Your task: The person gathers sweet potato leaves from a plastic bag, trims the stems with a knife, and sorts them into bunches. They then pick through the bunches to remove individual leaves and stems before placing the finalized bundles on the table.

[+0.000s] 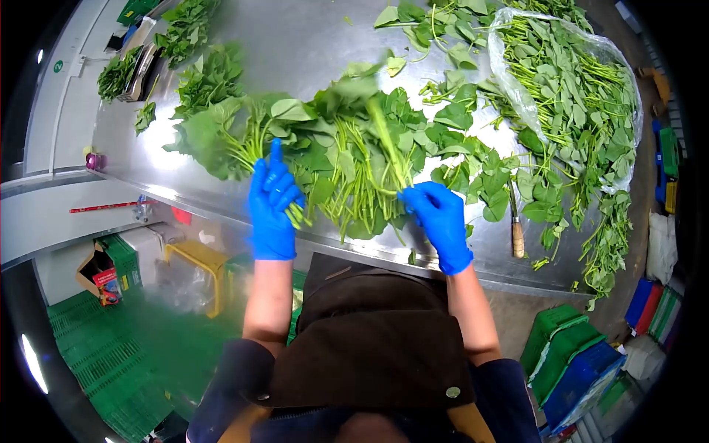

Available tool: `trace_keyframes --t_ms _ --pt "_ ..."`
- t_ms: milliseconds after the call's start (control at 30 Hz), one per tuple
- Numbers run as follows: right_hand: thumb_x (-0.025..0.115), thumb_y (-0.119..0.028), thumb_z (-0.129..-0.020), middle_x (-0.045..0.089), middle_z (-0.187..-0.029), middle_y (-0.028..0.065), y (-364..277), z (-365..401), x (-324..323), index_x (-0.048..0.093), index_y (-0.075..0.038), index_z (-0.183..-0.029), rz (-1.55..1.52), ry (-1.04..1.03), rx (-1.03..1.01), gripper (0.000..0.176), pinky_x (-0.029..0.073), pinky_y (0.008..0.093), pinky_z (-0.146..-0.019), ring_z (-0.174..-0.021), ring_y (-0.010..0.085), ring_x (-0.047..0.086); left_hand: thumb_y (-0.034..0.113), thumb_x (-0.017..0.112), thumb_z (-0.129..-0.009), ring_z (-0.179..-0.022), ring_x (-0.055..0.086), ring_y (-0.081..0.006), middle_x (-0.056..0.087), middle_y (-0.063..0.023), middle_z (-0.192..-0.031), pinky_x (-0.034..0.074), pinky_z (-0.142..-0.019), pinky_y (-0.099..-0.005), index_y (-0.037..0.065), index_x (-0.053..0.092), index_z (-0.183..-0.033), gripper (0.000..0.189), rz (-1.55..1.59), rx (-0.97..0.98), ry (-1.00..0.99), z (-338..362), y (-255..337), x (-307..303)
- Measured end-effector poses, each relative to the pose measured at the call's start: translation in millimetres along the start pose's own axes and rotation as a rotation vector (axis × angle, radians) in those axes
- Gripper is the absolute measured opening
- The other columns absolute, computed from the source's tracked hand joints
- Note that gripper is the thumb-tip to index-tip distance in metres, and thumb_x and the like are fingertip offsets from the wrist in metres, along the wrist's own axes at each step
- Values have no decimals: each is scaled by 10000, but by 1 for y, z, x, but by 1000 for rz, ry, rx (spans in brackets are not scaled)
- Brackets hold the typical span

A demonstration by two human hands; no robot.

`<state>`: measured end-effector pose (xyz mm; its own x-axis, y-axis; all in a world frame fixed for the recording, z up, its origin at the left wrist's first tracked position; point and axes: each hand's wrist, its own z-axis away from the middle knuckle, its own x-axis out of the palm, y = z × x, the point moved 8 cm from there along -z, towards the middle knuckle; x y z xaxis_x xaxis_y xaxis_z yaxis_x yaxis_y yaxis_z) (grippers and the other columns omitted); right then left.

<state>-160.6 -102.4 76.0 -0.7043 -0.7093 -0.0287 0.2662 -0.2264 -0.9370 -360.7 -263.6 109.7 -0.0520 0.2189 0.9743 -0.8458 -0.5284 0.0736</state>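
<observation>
My left hand (275, 193), in a blue glove, is closed around a bunch of leafy green stems (247, 136); its leaves point up and left, and the cut ends stick out below my fist. My right hand (437, 214), also gloved in blue, pinches the lower end of a few pale green stems (385, 140) whose leafy tops are smeared by motion. Between my hands a pile of leafy stems (353, 173) lies on the metal table (295, 44). To the right of my right hand rests a knife (516, 221) with a wooden handle.
A clear plastic bag (506, 70) spilling many leafy stems covers the right side of the table. More bunches (210, 77) lie at the left. Green and blue crates (565, 362) are stacked on the floor at right. A yellow stool (203, 258) stands below left.
</observation>
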Motion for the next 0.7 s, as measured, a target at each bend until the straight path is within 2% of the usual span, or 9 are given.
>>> trace_keyframes --t_ms 100,200,267,333,400,467,500,600,700 --pt "651 -153 -834 568 -621 -9 9 2 -18 670 -20 -813 -32 25 93 135 373 211 -487 -535 42 463 212 371 -991 -431 300 -57 351 34 -584 237 -369 -208 15 504 -1198 315 -167 -76 -13 -8 -33 -9" --pt "648 -136 -836 562 -637 -17 2 8 -30 672 -25 -817 -126 51 91 115 358 204 -492 -547 34 439 175 386 -984 -429 282 -57 338 35 -586 235 -370 -206 18 514 -1183 283 -404 -43 185 -12 -62 -5" --pt "647 -115 -831 554 -641 -19 -5 12 -35 674 -26 -824 -116 94 50 93 352 201 -497 -559 30 426 150 490 -938 -441 320 -54 510 8 -683 244 -380 -201 13 527 -1164 267 -576 -15 283 -18 -76 0" --pt "644 -80 -816 547 -639 -33 -17 20 -39 677 -34 -867 15 127 -144 76 360 207 -508 -578 26 426 144 541 -910 -451 353 -52 599 -22 -776 256 -387 -196 7 541 -1148 274 -753 33 431 -19 -91 9" --pt "657 -114 -803 589 -673 -5 -28 28 -36 686 -72 -865 109 143 -246 80 399 241 -504 -557 74 494 91 658 -808 -418 399 -61 564 -22 -707 259 -376 -202 -3 589 -1042 261 -934 91 353 -25 -107 24" --pt "670 -169 -780 637 -762 38 -53 40 -26 688 -120 -882 414 109 -482 114 454 282 -523 -583 162 578 66 671 -793 -418 404 -63 547 -16 -669 262 -362 -206 1 590 -1006 237 -973 125 319 -28 -122 24" --pt "673 -215 -761 653 -838 52 -55 41 -19 683 -151 -917 575 42 -453 169 490 303 -561 -644 220 616 46 677 -783 -409 400 -63 538 -8 -652 269 -356 -205 10 597 -951 190 -975 94 339 -27 -126 14" --pt "738 -215 -752 614 -674 68 -56 42 -19 672 -50 -893 524 48 -595 227 437 266 -534 -574 138 559 31 629 -816 -413 409 -66 551 -18 -678 275 -358 -202 -6 585 -962 157 -985 28 315 -28 -130 11" --pt "721 -285 -784 625 -723 32 -36 18 -22 659 -34 -994 140 -5 -230 333 431 232 -536 -574 99 547 49 655 -785 -413 417 -77 519 -11 -607 281 -368 -210 7 594 -890 129 -1059 -2 341 -19 -140 10"
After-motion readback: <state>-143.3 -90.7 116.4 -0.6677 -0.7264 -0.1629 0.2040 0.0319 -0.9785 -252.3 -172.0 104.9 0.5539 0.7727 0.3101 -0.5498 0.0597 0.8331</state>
